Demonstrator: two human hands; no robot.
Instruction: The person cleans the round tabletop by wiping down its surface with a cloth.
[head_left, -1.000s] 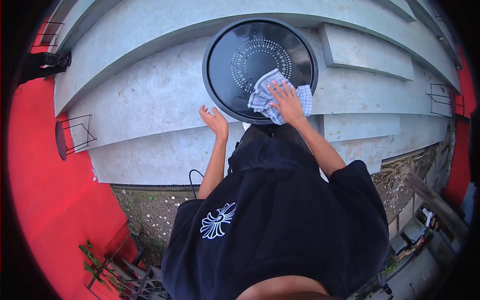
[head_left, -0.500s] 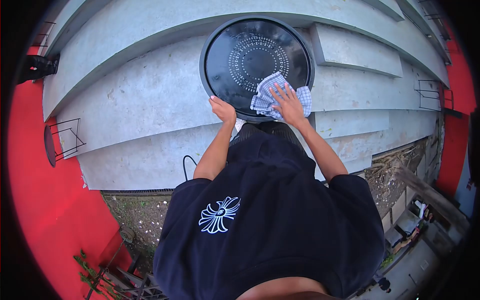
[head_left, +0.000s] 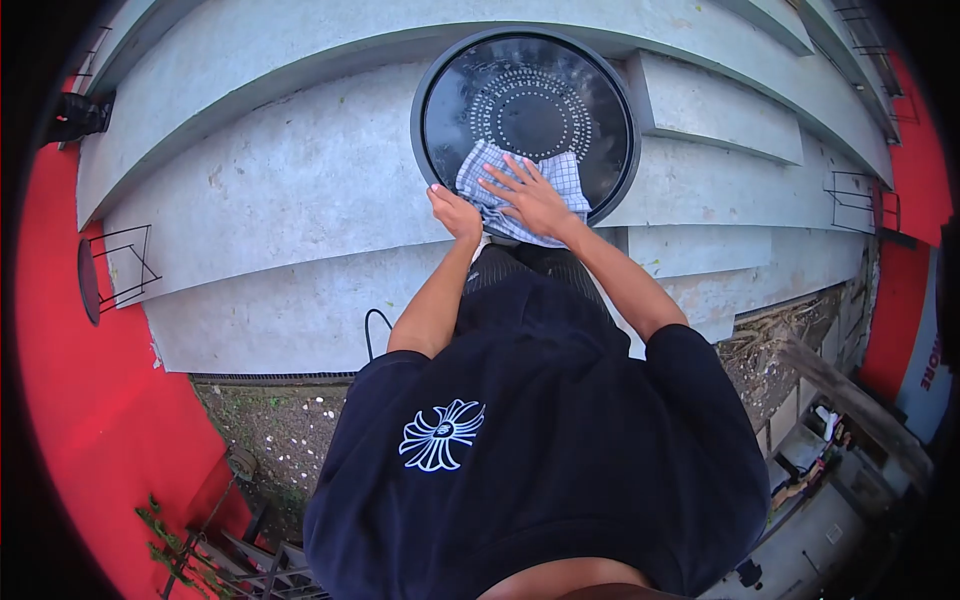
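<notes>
A round black tray [head_left: 535, 120] with rings of pale dots at its centre is in front of me, its near side close to my legs. My left hand [head_left: 456, 214] grips its rim at the near left, fingers wrapped under or around the edge; the fingers are partly hidden. Spread out on the near part of the tray is a blue-and-white checked cloth [head_left: 567, 180]. On top of the cloth my right hand [head_left: 535, 205] lies flat with its fingers apart, pressing it against the surface.
Wide grey concrete steps [head_left: 270, 190] surround the tray, with a raised block [head_left: 715, 105] to its right. A round-topped stool [head_left: 90, 282] stands at the left by a red floor [head_left: 80, 420]. Another metal-framed stool [head_left: 852, 203] is at the right.
My right hand has slid the cloth leftward across the tray, closer to my left hand. The left hand keeps its hold on the rim.
</notes>
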